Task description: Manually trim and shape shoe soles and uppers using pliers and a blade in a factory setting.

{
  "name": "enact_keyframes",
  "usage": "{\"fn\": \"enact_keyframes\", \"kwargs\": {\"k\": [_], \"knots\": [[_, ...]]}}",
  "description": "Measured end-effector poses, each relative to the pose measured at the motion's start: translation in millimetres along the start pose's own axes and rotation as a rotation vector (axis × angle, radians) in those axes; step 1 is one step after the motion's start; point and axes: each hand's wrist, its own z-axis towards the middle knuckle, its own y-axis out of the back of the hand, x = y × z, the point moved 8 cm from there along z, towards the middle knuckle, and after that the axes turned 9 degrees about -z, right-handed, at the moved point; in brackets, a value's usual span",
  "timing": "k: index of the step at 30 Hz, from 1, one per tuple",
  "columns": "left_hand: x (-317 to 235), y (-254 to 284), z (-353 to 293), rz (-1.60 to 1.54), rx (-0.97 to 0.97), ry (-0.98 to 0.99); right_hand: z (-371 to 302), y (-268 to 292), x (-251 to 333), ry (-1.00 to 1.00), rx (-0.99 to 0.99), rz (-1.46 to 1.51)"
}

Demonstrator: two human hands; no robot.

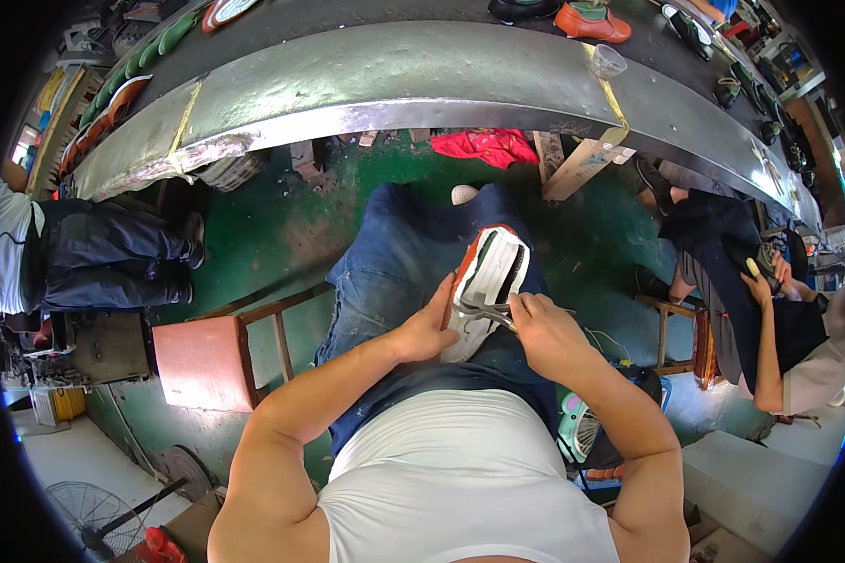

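A shoe with a white underside and a reddish-brown edge rests over my lap, its sole side turned up and one end pointing away from me. My left hand is closed around the shoe's left side. In my right hand is a pair of metal pliers, their head lying over the middle of the shoe. Whether the jaws grip any material is too small to tell. My fingers partly cover the plier handles.
Ahead runs a metal-edged workbench bearing an orange shoe, other shoes and a clear cup. A pinkish stool stands left. One person is at left; another sits right. A fan is lower left.
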Motion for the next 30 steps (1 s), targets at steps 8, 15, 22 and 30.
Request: {"fn": "enact_keyframes", "kwargs": {"k": [8,15,22,30], "knots": [[5,3,2,-0.943,-0.078,0.092,31,-34,7,-0.092,0.641,0.223],[67,45,30,-0.645,-0.551,0.163,16,-66,17,-0.255,0.168,0.483],[39,55,17,-0.011,-0.681,0.054,31,-9,-12,-0.064,-0.002,0.043],[-8,38,15,0.281,-0.574,-0.198,23,-50,-40,-0.235,0.043,0.037]]}}
